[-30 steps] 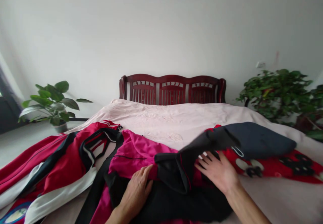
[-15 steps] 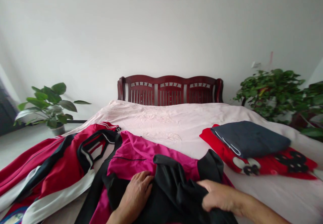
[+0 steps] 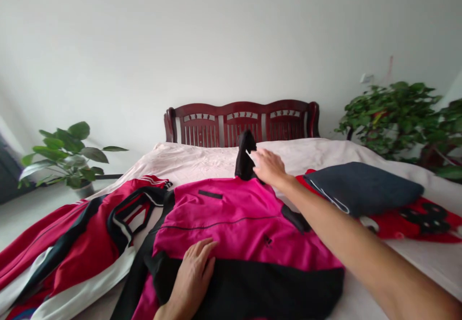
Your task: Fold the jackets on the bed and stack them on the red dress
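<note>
A magenta and black jacket (image 3: 231, 209) lies spread on the bed, with a small dark logo and a black seam showing on the magenta part. My left hand (image 3: 193, 272) rests on the jacket where magenta meets the black lower band, fingers stretched out. Beyond the jacket's far edge, my right hand (image 3: 269, 166) reaches out with its fingers extended and somewhat blurred. Right by its fingertips a black fabric piece (image 3: 245, 159) of the jacket stands up in the air. Whether the fingertips touch that fabric is hard to tell.
A red, black and white tracksuit top (image 3: 90, 243) lies on the left. To the right, a folded dark blue garment (image 3: 364, 187) sits on a red one (image 3: 429, 221). The pink bedsheet (image 3: 202, 159) runs back to a wooden headboard (image 3: 241, 122). Potted plants (image 3: 72, 154) flank the bed.
My right hand has moved away from me with the black fabric, which earlier lay bunched over the jacket. The magenta front is now uncovered. My left hand stays nearly in place.
</note>
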Motion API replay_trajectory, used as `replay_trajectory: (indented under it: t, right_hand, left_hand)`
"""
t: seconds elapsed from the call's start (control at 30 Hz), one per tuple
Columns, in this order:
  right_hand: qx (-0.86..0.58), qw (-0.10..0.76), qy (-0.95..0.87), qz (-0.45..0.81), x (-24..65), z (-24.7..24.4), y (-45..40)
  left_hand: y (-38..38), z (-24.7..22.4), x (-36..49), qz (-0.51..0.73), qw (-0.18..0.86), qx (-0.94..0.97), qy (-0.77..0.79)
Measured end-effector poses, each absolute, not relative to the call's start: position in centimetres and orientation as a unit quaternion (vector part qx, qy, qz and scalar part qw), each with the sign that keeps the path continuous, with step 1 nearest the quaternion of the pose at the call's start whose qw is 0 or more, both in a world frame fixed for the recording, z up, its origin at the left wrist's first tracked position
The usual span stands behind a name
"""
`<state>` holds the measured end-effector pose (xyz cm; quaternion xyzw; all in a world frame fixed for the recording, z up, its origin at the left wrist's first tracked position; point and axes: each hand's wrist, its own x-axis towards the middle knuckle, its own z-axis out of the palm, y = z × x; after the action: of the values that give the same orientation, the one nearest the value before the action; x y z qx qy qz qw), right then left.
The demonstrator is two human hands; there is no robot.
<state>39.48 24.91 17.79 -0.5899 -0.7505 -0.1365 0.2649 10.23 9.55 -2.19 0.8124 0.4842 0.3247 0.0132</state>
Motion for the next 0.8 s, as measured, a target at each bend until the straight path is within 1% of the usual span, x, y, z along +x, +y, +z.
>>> replay_trajectory:
  t: [0.03,0.1,0.17,0.27,0.37,0.43,0.57,0.7,0.8]
  right_hand:
    - [-0.608,0.216,-0.758,-0.097,39.9,14.9,23.5]
    - [-0.644,0.161,-0.746,-0.057,41.5,9.6,20.5]
    - [-0.657,0.14,-0.737,-0.078,43.9,5.6,17.9]
    - [-0.709,0.135,-0.685,-0.095,48.0,2.7,15.5]
    - [-0.759,0.149,-0.633,-0.032,50.9,1.7,14.9]
    - [-0.781,0.149,-0.606,0.007,51.6,1.2,14.9]
    - [-0.788,0.115,-0.604,-0.023,51.3,0.8,15.1]
    - [-0.795,0.11,-0.596,-0.028,51.0,1.9,14.4]
    - [-0.806,0.101,-0.581,-0.055,50.9,2.5,12.7]
  left_hand:
    - [9.7,-2.0,9.9,0.328,0.007,0.809,0.487]
    - [9.9,-1.1,8.7,0.322,-0.013,0.8,0.506]
    - [10.2,0.2,6.9,0.294,-0.044,0.78,0.55]
    - [10.6,1.7,3.4,0.234,-0.074,0.724,0.644]
    - [10.5,1.4,-0.3,0.192,-0.044,0.67,0.716]
    - [9.9,0.4,-2.2,0.179,-0.018,0.678,0.713]
    - [7.9,-1.8,-4.4,0.167,-0.004,0.721,0.672]
    - [6.1,-3.0,-5.6,0.215,0.047,0.639,0.737]
    - [5.4,-3.4,-6.2,0.241,0.095,0.614,0.745]
